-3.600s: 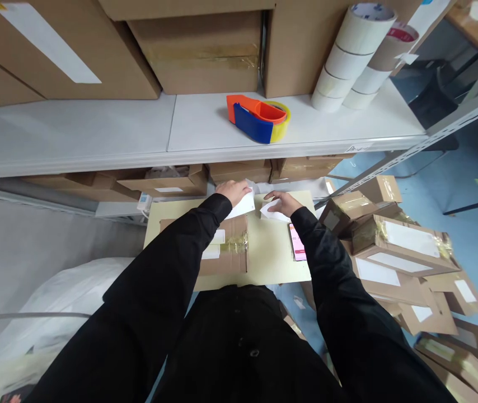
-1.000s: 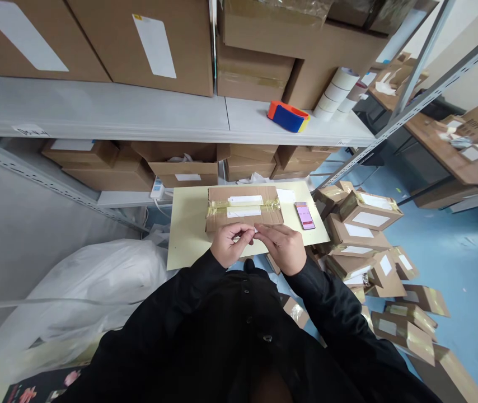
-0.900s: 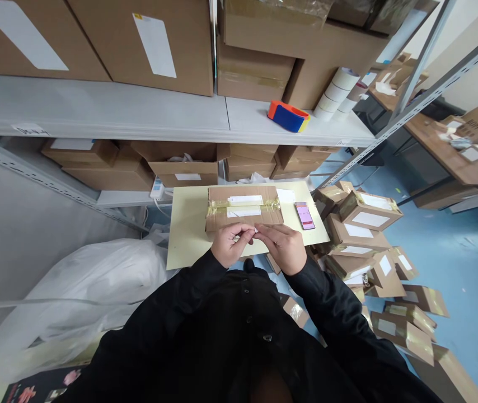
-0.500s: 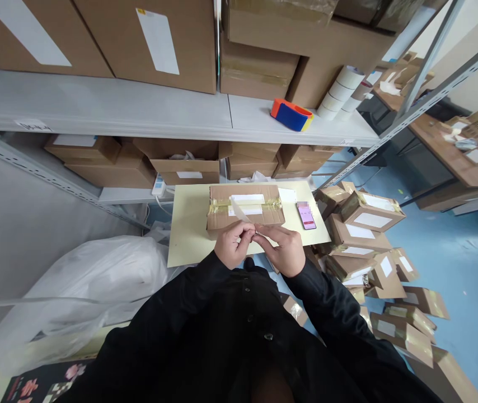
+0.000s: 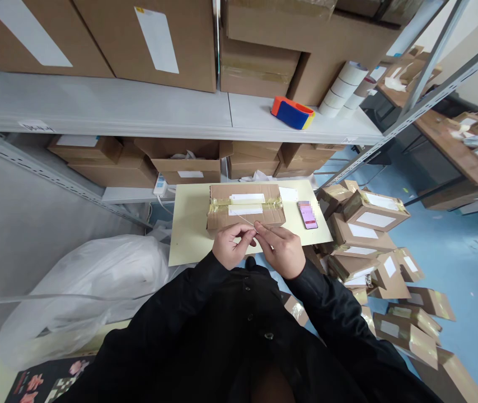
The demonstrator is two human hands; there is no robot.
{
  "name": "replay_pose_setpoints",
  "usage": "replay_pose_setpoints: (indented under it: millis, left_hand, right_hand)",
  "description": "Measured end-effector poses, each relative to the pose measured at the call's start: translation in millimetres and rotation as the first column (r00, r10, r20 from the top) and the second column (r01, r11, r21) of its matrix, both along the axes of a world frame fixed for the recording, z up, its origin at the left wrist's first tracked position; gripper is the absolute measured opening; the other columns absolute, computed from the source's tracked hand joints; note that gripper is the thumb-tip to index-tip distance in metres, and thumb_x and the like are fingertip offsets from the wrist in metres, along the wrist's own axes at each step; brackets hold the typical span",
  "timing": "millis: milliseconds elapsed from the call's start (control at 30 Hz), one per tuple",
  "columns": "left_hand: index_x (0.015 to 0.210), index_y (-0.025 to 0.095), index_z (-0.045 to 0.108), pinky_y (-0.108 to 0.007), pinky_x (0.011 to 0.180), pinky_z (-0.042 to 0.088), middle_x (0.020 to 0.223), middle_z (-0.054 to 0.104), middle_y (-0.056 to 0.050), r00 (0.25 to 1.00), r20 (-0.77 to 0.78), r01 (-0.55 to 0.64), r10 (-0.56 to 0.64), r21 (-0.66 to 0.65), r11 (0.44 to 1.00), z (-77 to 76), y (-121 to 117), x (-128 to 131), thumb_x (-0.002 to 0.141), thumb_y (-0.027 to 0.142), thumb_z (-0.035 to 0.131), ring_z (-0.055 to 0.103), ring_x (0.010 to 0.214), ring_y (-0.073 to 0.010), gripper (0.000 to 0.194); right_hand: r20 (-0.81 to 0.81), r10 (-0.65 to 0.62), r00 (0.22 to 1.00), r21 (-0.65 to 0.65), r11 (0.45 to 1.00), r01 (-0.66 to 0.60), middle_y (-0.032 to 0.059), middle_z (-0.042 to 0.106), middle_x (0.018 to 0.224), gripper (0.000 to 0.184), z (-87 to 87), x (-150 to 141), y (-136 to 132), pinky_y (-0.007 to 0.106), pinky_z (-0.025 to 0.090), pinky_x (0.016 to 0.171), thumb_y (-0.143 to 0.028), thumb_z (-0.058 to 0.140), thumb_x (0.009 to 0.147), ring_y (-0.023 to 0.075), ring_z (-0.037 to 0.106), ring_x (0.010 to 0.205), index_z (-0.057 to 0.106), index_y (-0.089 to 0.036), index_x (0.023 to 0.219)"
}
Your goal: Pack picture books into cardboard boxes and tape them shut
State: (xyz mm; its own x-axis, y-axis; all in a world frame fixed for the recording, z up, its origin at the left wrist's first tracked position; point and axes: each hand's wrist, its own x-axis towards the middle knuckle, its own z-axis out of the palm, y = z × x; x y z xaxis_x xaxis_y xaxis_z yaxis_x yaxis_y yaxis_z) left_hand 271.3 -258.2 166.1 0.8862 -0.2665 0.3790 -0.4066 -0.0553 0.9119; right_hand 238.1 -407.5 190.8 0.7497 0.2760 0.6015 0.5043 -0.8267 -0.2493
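My left hand (image 5: pixel 231 245) and my right hand (image 5: pixel 283 252) meet fingertip to fingertip just in front of a taped cardboard box (image 5: pixel 218 219). Between them they pinch a thin white paper strip (image 5: pixel 245 220), seen almost edge-on as a fine line reaching up over the box. Most of the strip's lower end is hidden by the fingers. Two white labels lie on the box top, the nearer label (image 5: pixel 245 210) right behind the strip. To the right of the box are a white paper (image 5: pixel 289 194) and a phone (image 5: pixel 308 215) with a pink screen.
The box rests on a pale yellow board (image 5: pixel 186 235). Above the board, a grey shelf (image 5: pixel 138 106) carries cartons, an orange-and-blue tape dispenser (image 5: pixel 293 114) and stacked white rolls (image 5: pixel 343 88). Labelled boxes (image 5: pixel 373 212) are piled at right. A white plastic bag (image 5: pixel 108 268) lies at left.
Earlier my hands were apart at the back of the board with white papers; now they are together in front of the box. The strip showed its broad face half a second ago and is now edge-on.
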Motion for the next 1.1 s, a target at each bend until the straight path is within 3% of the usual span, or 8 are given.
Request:
replay_pose_setpoints:
  millis: [233,433,733,967,1100]
  left_hand:
    - [0.072,0.017,0.061,-0.021,0.055,0.046,0.055,0.061,0.002,0.987,0.144,-0.085,0.071,0.098,0.992,0.1,-1.9,0.3,0.084,0.021,0.055,0.057,0.050,-0.0093,0.013]
    - [0.075,0.018,0.061,-0.020,0.051,0.042,0.055,0.058,0.003,0.986,0.158,-0.068,0.053,0.088,0.994,-4.4,-2.3,2.6,0.086,0.022,0.053,0.053,0.049,-0.0077,0.013]
    - [0.076,0.018,0.058,-0.021,0.053,0.041,0.059,0.056,0.003,0.986,0.166,-0.027,0.018,0.050,0.998,-4.8,-3.2,2.5,0.087,0.022,0.050,0.052,0.053,-0.0083,0.015]
    - [0.073,0.020,0.057,-0.024,0.056,0.041,0.062,0.058,0.001,0.984,0.177,-0.026,0.010,0.089,0.996,-1.5,-3.3,2.5,0.087,0.024,0.049,0.051,0.055,-0.0108,0.017]
    - [0.074,0.020,0.057,-0.025,0.058,0.042,0.064,0.059,0.000,0.984,0.178,-0.028,0.008,0.109,0.994,-4.5,-4.0,3.4,0.087,0.024,0.048,0.053,0.058,-0.0117,0.016]
  right_hand:
    - [-0.022,-0.029,0.999,-0.031,0.999,0.029,0.0075,0.073,0.101,0.024,-2.5,-1.3,-1.5,0.027,0.057,0.074,-0.022,0.053,0.089,0.0185,0.071,0.086,0.068,-0.018,0.108]
    - [-0.068,0.029,0.997,0.038,0.999,-0.026,0.0083,0.072,0.103,0.025,-1.7,-1.7,-3.0,0.027,0.058,0.078,-0.021,0.053,0.089,0.0186,0.070,0.089,0.068,-0.017,0.109]
    - [-0.131,0.118,0.984,0.252,0.964,-0.082,0.0068,0.073,0.100,0.025,-0.9,0.4,-4.1,0.026,0.057,0.082,-0.018,0.056,0.087,0.0181,0.070,0.092,0.069,-0.020,0.108]
    - [-0.255,0.115,0.960,0.406,0.914,-0.002,0.0047,0.074,0.094,0.019,2.0,0.7,-2.5,0.027,0.058,0.076,-0.023,0.059,0.085,0.0193,0.071,0.085,0.073,-0.023,0.097]
    - [-0.332,0.129,0.934,0.512,0.857,0.064,0.0055,0.074,0.093,0.018,-0.4,0.3,-2.4,0.030,0.058,0.074,-0.025,0.062,0.081,0.0201,0.072,0.079,0.074,-0.022,0.094]
